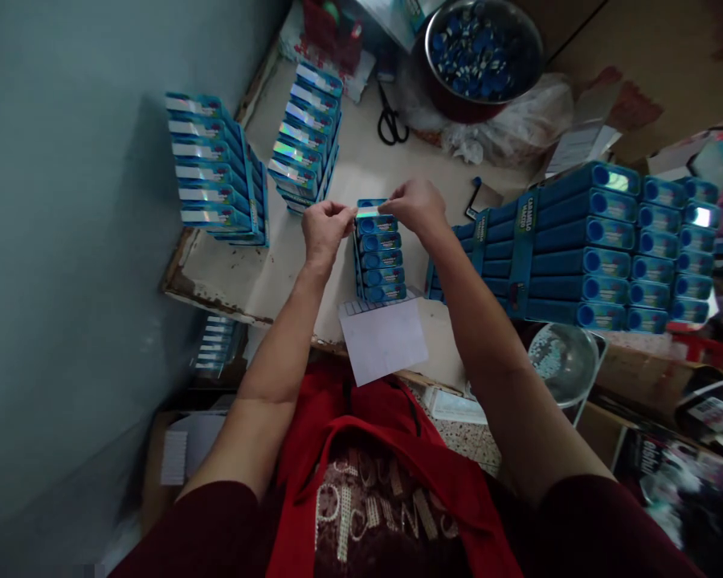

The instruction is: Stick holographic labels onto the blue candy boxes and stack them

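Between my two hands a short, shiny white strip, which looks like a sticker, lies across the end of the top box. My left hand pinches or presses its left end. At the right end, my right hand does the same, fingers closed together. Below them a display of blue caramel boxes stands with several box ends facing me. A white sheet lies just in front of it. Farther left are two displays of blue boxes with shiny strips on their ends, one at the wall and one behind.
Stacked blue boxes fill the right side, close to my right forearm. Black scissors lie at the back. A metal pot of blue pieces stands on plastic. A clear bowl sits lower right. The table edge is chipped.
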`<state>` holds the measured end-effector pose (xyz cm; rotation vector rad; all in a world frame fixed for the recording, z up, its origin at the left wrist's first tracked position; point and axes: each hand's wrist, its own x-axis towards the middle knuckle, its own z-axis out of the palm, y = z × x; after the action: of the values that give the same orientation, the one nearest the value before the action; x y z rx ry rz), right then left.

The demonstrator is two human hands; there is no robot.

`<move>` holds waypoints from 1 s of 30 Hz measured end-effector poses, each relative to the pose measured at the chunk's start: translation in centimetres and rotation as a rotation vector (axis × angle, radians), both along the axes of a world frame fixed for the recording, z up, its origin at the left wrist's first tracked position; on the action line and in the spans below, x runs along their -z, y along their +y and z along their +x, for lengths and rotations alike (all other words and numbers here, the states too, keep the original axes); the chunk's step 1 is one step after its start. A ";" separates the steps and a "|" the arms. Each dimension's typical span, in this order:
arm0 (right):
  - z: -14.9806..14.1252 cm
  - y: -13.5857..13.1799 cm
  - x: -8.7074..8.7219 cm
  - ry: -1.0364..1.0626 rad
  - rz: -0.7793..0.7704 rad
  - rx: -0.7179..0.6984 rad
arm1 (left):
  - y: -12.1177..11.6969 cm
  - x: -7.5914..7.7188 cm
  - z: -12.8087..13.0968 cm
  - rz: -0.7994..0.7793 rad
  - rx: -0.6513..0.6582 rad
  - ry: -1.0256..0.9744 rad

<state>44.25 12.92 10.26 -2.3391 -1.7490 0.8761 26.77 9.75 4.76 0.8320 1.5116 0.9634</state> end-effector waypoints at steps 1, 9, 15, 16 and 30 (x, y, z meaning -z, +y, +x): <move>-0.2 0.4 0.1 -0.017 0.004 -0.006 | 0.3 0.1 0.1 -0.013 -0.003 -0.009; -2.6 0.5 -2.0 -0.223 -0.136 -0.017 | 1.2 1.0 0.1 -0.063 -0.013 -0.025; -2.5 0.8 -1.2 -0.172 -0.161 0.011 | 1.3 1.8 0.1 -0.083 -0.014 -0.045; -2.3 1.0 -0.8 -0.165 -0.152 0.019 | 1.3 2.0 0.1 -0.090 -0.018 -0.059; 1.8 2.6 -0.9 0.099 -0.039 0.084 | 0.1 5.4 1.5 -0.208 -0.201 -0.109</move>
<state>46.04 15.48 11.17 -2.3305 -1.5976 1.0033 28.26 9.85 -0.69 0.4789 1.5898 0.9611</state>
